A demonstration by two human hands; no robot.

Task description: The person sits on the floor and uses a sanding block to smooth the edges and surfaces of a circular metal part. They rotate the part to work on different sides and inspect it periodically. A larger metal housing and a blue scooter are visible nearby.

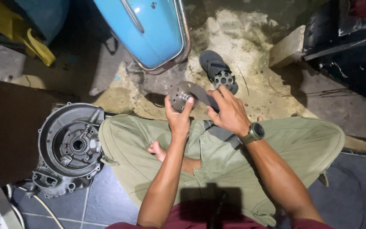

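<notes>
I sit cross-legged in olive trousers. My left hand (178, 116) grips a round grey metal part with holes (179, 94) by its centre hub, held above my knees. My right hand (228, 111), with a watch on the wrist, holds a strip of dark abrasive paper or cloth (204, 96) laid against that part. Just beyond my hands, a second round metal part with several holes (224, 79) rests on a dark sandal (211, 64) on the floor.
A grey engine casing (70, 146) lies on the floor by my left knee. A blue scooter body panel (149, 29) stands ahead, a yellow strap (37, 46) at far left, a concrete block (288, 47) and black bodywork (352, 46) at right.
</notes>
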